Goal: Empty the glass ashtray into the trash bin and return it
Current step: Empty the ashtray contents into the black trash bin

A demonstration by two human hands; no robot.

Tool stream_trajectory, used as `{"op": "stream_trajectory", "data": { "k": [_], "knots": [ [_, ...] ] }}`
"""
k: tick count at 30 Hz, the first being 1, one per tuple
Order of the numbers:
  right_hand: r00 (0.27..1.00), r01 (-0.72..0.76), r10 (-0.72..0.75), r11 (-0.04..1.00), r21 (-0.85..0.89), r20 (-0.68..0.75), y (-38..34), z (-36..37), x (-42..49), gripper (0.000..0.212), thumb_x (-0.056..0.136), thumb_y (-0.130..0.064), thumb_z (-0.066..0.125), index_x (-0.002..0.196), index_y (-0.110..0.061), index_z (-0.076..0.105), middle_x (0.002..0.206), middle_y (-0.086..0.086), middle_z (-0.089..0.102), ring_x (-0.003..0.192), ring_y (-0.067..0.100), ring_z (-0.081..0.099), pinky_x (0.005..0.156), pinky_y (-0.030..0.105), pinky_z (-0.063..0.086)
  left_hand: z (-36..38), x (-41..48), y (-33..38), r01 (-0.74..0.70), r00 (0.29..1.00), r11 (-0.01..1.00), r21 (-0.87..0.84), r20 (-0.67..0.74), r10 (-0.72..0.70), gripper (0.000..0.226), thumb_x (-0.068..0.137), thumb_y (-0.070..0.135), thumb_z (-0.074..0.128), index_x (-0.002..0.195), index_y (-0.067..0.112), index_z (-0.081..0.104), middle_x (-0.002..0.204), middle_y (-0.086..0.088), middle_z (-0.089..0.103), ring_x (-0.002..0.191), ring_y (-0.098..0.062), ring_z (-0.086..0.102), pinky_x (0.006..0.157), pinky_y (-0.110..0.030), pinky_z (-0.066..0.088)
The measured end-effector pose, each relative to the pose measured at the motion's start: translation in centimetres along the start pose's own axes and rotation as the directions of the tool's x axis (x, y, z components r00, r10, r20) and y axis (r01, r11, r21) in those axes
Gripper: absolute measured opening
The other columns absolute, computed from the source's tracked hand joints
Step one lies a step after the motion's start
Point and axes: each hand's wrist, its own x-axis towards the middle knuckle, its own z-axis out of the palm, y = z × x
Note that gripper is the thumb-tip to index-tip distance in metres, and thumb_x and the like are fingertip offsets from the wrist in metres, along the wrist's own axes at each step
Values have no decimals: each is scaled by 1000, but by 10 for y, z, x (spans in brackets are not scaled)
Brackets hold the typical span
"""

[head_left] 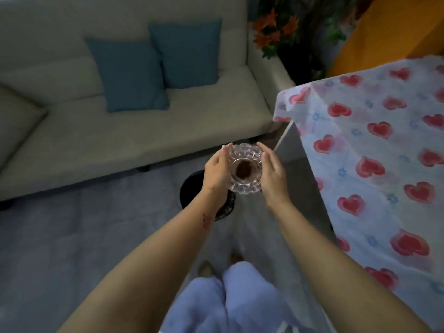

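Note:
A cut-glass ashtray (244, 169) with a dark brown heap in its middle is held level in the air between both hands. My left hand (216, 171) grips its left rim and my right hand (272, 174) cups its right rim. Below and to the left of the ashtray stands a black round trash bin (192, 188) on the floor, largely hidden by my left forearm and hand.
A beige sofa (168, 126) with two teal cushions (153, 66) runs along the back. A table under a heart-patterned cloth (374, 152) stands at the right. A plant with orange flowers (276, 30) is in the far corner. Grey floor (72, 236) lies below.

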Motion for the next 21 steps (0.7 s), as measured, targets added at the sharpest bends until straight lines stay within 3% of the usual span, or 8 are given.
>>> {"op": "stream_trajectory", "data": {
  "k": [3,10,17,19,21],
  "knots": [
    [998,-18,17,999,27,56,20,35,13,31,106,-18,42,128,-18,63,126,-2,65,124,18,59,112,40,44,-30,26,-17,-14,997,1000,-8,-73,13,35,104,35,46,123,15,69,123,-10,72,115,-24,67,105,-43,51],
    [990,-97,98,995,-12,99,108,88,52,30,104,-9,43,124,-8,65,121,4,68,113,15,62,104,30,47,-72,89,-99,-30,980,999,33,-198,36,35,103,27,50,132,15,64,129,-2,68,121,-15,63,108,-37,48],
    [982,-99,120,984,-146,144,224,119,96,30,103,-9,44,122,-8,67,117,2,69,99,5,61,75,-1,44,-106,156,-207,-73,966,979,192,-230,117,38,104,25,47,138,13,58,140,-1,62,131,-12,55,113,-32,42],
    [981,-101,127,979,-179,145,260,130,109,31,103,-9,43,122,-7,67,110,-2,66,87,0,59,67,-1,45,-122,179,-243,-67,961,969,238,-247,127,39,103,28,47,138,13,59,140,0,62,132,-12,54,114,-32,40],
    [981,-104,133,975,-195,139,296,140,123,31,103,-10,43,122,-8,67,109,-3,66,87,0,59,74,6,50,-139,200,-279,-60,949,950,306,-278,150,41,104,30,47,139,13,59,142,-1,60,135,-14,52,116,-32,37]
  ]
}}
